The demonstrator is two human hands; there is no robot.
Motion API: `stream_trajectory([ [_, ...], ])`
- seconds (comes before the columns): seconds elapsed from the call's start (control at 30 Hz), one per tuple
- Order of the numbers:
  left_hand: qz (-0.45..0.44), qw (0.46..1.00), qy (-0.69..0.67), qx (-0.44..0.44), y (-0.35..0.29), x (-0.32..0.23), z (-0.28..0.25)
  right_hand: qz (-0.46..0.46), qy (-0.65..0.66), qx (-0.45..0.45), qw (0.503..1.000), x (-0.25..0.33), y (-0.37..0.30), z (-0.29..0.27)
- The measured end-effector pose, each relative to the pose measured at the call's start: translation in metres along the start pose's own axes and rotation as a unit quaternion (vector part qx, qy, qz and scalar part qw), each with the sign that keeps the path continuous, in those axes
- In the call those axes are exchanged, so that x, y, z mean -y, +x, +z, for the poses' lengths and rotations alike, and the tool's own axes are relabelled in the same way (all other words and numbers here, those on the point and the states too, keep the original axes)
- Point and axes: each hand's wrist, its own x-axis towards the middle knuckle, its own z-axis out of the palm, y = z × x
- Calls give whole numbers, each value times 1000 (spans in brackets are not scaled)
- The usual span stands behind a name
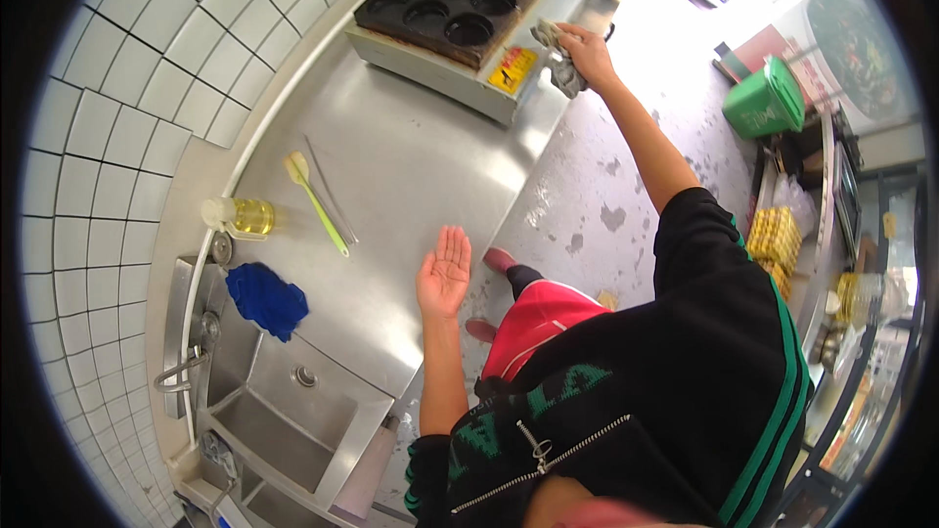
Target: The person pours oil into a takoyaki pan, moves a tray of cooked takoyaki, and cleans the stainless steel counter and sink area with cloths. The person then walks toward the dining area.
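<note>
My right hand (590,57) is closed around a crumpled grey rag (566,74), held beside the front right corner of a griddle. The griddle (430,68) has a dark plate with rows of round moulds and a yellow and red label on its front. My left hand (445,274) is open with the palm up, fingers together and stretched out, holding nothing. It is over the edge of the steel counter (411,161). Left of it on the counter lie a green-handled brush (319,205) and a thin metal stick (331,188).
A bottle of yellow liquid (252,216) stands by the tiled wall. A blue cloth (266,300) hangs at the edge of the sink (279,425), which has a tap (178,372). Across the wet floor (572,215) are a green bin (765,103) and shelves with yellow packs (780,240).
</note>
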Motion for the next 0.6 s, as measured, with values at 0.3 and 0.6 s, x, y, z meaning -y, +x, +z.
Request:
stream_trajectory([
  [0.3,63,997,22,-29,71,-7,48,-251,-52,296,920,54,-53,92],
  [0.6,153,985,-16,-76,65,-41,35,-352,-55,260,897,81,3,296],
])
